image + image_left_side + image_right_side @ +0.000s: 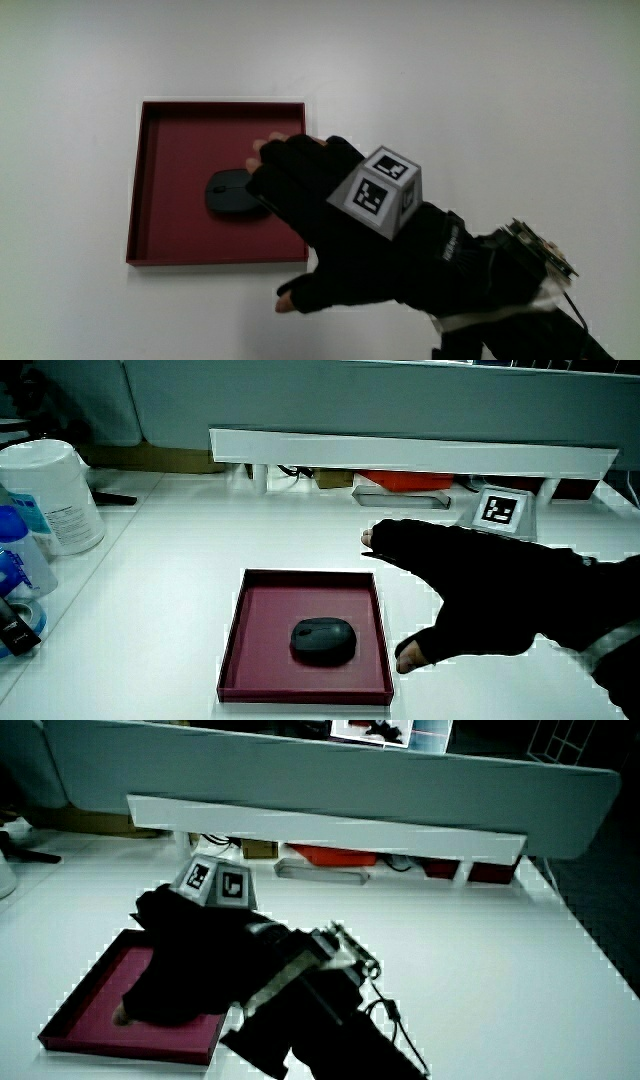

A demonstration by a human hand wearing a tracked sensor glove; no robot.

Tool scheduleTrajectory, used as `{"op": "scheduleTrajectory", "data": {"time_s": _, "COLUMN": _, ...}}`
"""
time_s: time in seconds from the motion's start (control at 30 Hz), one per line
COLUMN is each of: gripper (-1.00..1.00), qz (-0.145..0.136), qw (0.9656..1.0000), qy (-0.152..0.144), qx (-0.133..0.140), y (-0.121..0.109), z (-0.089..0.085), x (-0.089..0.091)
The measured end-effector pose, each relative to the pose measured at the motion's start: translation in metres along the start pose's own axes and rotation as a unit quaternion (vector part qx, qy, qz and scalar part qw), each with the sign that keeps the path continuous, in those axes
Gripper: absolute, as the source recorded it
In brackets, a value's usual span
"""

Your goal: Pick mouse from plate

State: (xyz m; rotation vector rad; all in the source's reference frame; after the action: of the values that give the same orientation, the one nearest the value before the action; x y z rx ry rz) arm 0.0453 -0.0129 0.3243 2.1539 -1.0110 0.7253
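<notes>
From above, the mouse point(231, 193) lies in the dark red plate point(160, 180) on the white table point(80, 60), about at the plate's middle. The hand point(320, 215) hovers over the plate's edge, its fingers reaching just over the mouse; the grip is wide, fingers spread, holding nothing. The patterned cube point(382, 190) sits on the hand's back.

In a side view the mouse point(323, 640) rests alone in the plate point(255, 660), the hand point(470, 595) beside the plate with thumb and fingers apart, not touching the mouse. White tubs point(55, 495) stand well apart from the plate.

In a side view the hand point(190, 965) covers the plate point(90, 1015), hiding the mouse; the cube point(217, 882) tops it.
</notes>
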Motion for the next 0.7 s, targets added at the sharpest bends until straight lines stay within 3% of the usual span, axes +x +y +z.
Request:
{"op": "scheduleTrajectory", "data": {"time_s": 0.4, "gripper": 0.00, "qz": -0.023, "qw": 0.9994, "qy": 0.026, "qx": -0.001, "y": 0.042, "z": 0.002, "x": 0.016}}
{"op": "scheduleTrajectory", "data": {"time_s": 0.63, "gripper": 0.00, "qz": -0.030, "qw": 0.9983, "qy": 0.046, "qx": -0.019, "y": 0.066, "z": -0.013, "x": 0.033}}
{"op": "scheduleTrajectory", "data": {"time_s": 0.7, "gripper": 0.00, "qz": -0.045, "qw": 0.9977, "qy": 0.046, "qx": -0.020, "y": 0.074, "z": -0.019, "x": 0.040}}
